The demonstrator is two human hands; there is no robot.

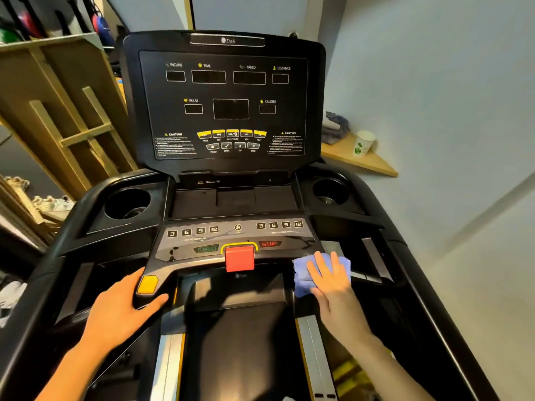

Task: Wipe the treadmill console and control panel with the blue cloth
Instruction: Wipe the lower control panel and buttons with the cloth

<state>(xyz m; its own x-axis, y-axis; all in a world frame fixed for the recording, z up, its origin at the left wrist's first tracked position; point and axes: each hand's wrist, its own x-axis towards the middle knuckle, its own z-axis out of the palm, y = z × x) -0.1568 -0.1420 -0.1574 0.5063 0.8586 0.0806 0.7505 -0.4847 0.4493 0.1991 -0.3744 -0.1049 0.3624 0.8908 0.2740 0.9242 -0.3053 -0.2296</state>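
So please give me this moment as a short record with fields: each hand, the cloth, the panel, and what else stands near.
left hand: left hand holds the left end of the control panel, thumb under the yellow button
right hand: right hand presses flat, fingers straight, on the blue cloth
cloth position: at the right end of the control panel, below the STOP label
red stop key: centre of panel, untouched
console: displays dark
nearby: paper cup on wooden shelf, right of console
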